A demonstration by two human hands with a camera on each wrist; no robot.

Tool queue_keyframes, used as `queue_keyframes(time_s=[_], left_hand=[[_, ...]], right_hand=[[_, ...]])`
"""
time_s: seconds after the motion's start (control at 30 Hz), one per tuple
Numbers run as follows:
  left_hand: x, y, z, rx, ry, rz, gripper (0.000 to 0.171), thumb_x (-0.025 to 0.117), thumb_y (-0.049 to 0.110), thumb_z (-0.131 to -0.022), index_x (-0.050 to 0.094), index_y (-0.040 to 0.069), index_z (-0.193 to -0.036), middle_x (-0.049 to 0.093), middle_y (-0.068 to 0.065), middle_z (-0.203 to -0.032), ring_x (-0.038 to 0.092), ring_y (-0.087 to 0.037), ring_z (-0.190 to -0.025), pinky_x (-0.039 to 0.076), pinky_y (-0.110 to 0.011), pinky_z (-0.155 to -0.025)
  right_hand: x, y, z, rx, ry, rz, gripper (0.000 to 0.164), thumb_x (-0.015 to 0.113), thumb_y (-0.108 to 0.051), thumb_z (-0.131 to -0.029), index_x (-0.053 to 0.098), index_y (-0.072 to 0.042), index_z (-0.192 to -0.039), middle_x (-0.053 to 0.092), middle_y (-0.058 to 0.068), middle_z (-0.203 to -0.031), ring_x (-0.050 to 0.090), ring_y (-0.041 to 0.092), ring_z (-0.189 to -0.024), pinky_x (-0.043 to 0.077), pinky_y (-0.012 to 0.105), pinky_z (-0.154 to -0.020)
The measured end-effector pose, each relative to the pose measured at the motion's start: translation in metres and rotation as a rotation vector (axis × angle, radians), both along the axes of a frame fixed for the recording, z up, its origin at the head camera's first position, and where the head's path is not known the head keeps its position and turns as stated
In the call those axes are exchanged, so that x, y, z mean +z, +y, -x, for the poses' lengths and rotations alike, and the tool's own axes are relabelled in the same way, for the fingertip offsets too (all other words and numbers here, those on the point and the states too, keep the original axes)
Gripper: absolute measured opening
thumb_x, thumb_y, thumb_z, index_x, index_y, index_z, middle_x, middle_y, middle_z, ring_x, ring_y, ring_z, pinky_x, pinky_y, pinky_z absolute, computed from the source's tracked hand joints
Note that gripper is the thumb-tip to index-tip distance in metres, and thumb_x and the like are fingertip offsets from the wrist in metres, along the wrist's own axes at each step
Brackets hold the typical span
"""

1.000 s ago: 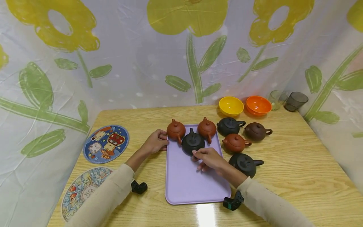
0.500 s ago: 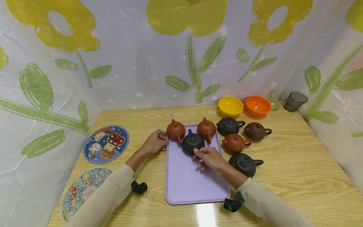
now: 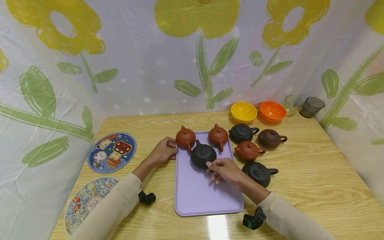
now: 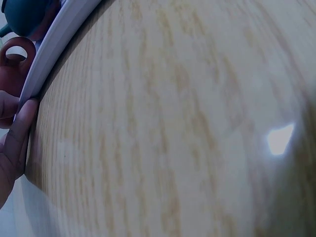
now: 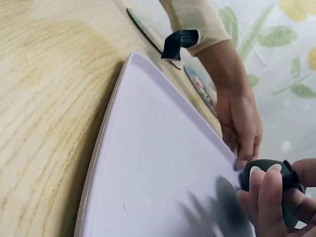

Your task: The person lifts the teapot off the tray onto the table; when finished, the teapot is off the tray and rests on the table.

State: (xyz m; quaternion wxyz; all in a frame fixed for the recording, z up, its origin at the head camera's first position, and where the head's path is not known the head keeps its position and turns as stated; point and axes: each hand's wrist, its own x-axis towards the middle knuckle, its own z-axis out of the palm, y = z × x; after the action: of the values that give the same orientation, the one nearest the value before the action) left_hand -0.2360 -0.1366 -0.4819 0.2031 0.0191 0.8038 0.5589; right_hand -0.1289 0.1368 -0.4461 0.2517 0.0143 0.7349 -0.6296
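My right hand (image 3: 226, 172) pinches the handle of a black teapot (image 3: 203, 155) over the lilac tray (image 3: 195, 196). The teapot's spout points to the back left, and its shadow falls on the tray in the right wrist view. Two red-brown clay teapots sit at the tray's far end, one at the left corner (image 3: 185, 138) and one at the right (image 3: 218, 136), spouts facing away. At the tray's left rim (image 4: 52, 47), my left hand (image 3: 164, 150) grips the edge between thumb and fingers, beside the left clay teapot.
Right of the tray stand several teapots: black (image 3: 241, 133), dark brown (image 3: 271, 139), red-brown (image 3: 248, 151) and another black one (image 3: 257, 174). Behind are a yellow bowl (image 3: 244, 112), an orange bowl (image 3: 272, 112) and two glasses (image 3: 312, 107). Two round mats (image 3: 112, 153) lie left.
The black teapot has shifted slightly toward me, its spout swinging left, away from between the two clay teapots. My right hand moved with it, back and right. The left hand stays at the rim.
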Motion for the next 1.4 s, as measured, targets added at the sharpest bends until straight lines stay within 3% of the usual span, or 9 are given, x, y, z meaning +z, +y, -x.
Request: queue_keyframes(time_s=[0.23,0.5,0.73,0.97,1.13,1.4], left_hand=[[0.001,0.000,0.000,0.001,-0.001,-0.004,0.045,0.061,-0.001,-0.095,0.042,-0.006,-0.136,0.053,-0.018,-0.116,0.063,-0.021,-0.094,0.064,-0.031,-0.074],[0.000,-0.002,0.000,0.002,-0.001,0.006,0.046,0.061,0.001,-0.095,0.042,-0.006,-0.137,0.053,-0.019,-0.119,0.063,-0.023,-0.097,0.064,-0.031,-0.075],[0.001,-0.003,-0.002,-0.009,-0.006,-0.008,0.048,0.062,0.001,-0.096,0.041,-0.007,-0.138,0.052,-0.019,-0.118,0.063,-0.021,-0.096,0.065,-0.033,-0.075],[0.001,-0.003,0.000,-0.006,-0.005,0.001,0.048,0.062,0.002,-0.096,0.041,-0.006,-0.138,0.051,-0.018,-0.118,0.063,-0.021,-0.095,0.064,-0.033,-0.076],[0.000,-0.002,0.001,-0.011,-0.009,-0.004,0.048,0.062,0.002,-0.095,0.041,-0.006,-0.138,0.052,-0.018,-0.119,0.063,-0.022,-0.097,0.064,-0.033,-0.076],[0.001,-0.001,0.001,-0.013,-0.016,-0.011,0.049,0.062,0.002,-0.096,0.041,-0.006,-0.139,0.051,-0.017,-0.117,0.062,-0.022,-0.097,0.064,-0.032,-0.076]], right_hand=[[0.012,0.009,-0.008,0.063,0.025,0.006,0.042,0.063,-0.029,-0.100,0.067,0.013,-0.102,0.069,0.021,-0.105,0.066,0.011,-0.070,0.056,0.020,-0.057],[0.031,0.022,-0.013,0.094,0.044,-0.011,0.037,0.066,-0.024,-0.098,0.068,0.012,-0.102,0.071,0.014,-0.095,0.067,0.014,-0.075,0.060,0.024,-0.061],[0.044,0.034,-0.015,0.140,0.060,-0.029,0.034,0.066,-0.026,-0.099,0.070,0.008,-0.101,0.069,0.017,-0.101,0.067,0.016,-0.077,0.057,0.023,-0.057],[0.054,0.056,-0.011,0.192,0.114,-0.116,0.035,0.065,-0.030,-0.099,0.073,0.005,-0.104,0.072,0.017,-0.103,0.066,0.021,-0.075,0.057,0.026,-0.054],[0.063,0.078,-0.007,0.226,0.153,-0.159,0.034,0.063,-0.027,-0.100,0.071,0.005,-0.103,0.071,0.014,-0.092,0.066,0.021,-0.074,0.059,0.032,-0.060],[0.070,0.114,0.000,0.287,0.202,-0.161,0.032,0.059,-0.023,-0.101,0.066,0.008,-0.100,0.065,0.015,-0.088,0.066,0.022,-0.074,0.060,0.035,-0.061]])
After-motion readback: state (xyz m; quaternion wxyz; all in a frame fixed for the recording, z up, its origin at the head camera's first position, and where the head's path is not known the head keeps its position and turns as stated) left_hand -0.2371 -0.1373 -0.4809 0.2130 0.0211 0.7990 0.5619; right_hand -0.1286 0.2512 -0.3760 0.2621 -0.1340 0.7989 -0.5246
